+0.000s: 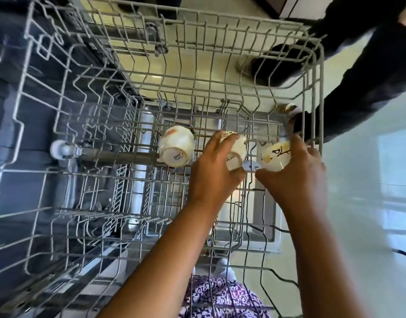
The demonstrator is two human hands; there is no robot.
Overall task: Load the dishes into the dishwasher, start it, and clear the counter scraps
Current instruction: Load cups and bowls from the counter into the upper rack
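Cups point(176, 146) go base-up in the upper rack point(128, 72). My left grip point(214, 166) curls round the middle cup point(236, 152), my right grip point(296, 175) round the marked cup point(274, 156). Next I'd seat both and let go.

Left cup point(176, 149): "SIST"; middle cup point(237, 149): "SISTA"; right cup point(274, 156): scrawl illegible.

Bright, even daylight. I see strong glare whitening the glossy floor point(358, 203) right of the wire rack point(321, 88), while the panels point(14, 65) to its left stay dim. The rack's wires bow outward from wide-angle distortion, and its lower-left corner smears with blur.
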